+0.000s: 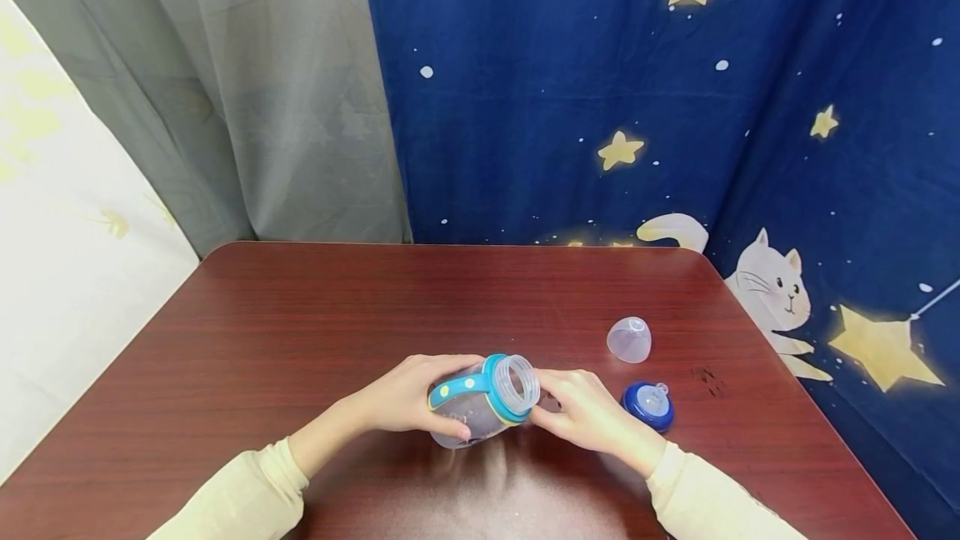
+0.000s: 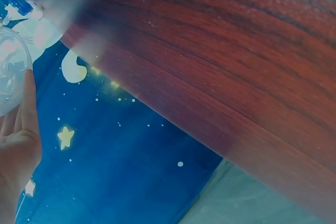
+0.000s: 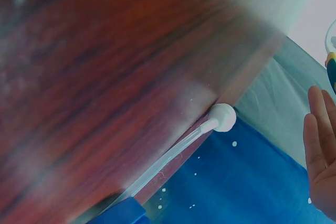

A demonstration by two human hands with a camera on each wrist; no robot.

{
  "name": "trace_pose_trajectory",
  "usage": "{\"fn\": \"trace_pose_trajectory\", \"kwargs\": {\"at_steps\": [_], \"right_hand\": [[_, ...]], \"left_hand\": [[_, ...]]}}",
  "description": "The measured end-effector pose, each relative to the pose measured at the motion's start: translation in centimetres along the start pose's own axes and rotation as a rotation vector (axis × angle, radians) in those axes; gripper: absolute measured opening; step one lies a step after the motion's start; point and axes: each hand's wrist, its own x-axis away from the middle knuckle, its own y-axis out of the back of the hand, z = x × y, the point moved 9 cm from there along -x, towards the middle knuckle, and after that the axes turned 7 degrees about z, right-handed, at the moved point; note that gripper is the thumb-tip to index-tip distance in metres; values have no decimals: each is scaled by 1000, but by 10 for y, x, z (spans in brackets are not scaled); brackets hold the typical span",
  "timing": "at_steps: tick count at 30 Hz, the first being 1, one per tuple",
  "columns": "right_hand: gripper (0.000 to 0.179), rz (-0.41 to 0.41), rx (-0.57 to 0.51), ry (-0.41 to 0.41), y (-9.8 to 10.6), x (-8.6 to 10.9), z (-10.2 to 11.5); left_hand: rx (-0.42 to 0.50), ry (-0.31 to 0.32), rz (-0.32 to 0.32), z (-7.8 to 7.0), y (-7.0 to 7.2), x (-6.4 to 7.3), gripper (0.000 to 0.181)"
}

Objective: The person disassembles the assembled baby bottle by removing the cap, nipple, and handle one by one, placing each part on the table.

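Note:
My left hand grips a clear baby bottle round its side, thumb in front and fingers behind. The bottle leans to the right, its uncapped mouth toward my right hand. It has a teal collar and a teal handle with yellow dots. In the left wrist view its clear base shows beside the left hand. My right hand is at the bottle's neck, thumb and index finger spread beside the collar. In the right wrist view its fingers look straight, close below the bottle's teal-and-yellow part.
Right of my right hand, a dark blue screw cap with a clear teat lies on the brown table. From it runs a straw with a white ball end. Behind it stands a translucent dome cover. Curtains hang behind.

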Motion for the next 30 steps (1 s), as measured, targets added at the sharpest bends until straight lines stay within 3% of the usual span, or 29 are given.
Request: {"fn": "trace_pose_trajectory", "kwargs": {"at_steps": [14, 30], "right_hand": [[18, -16, -183, -35, 1, 3, -6], [15, -75, -211, 30, 6, 3, -3]], "left_hand": [[4, -3, -4, 2, -2, -1, 70], [35, 14, -2, 5, -2, 2, 69]]}}
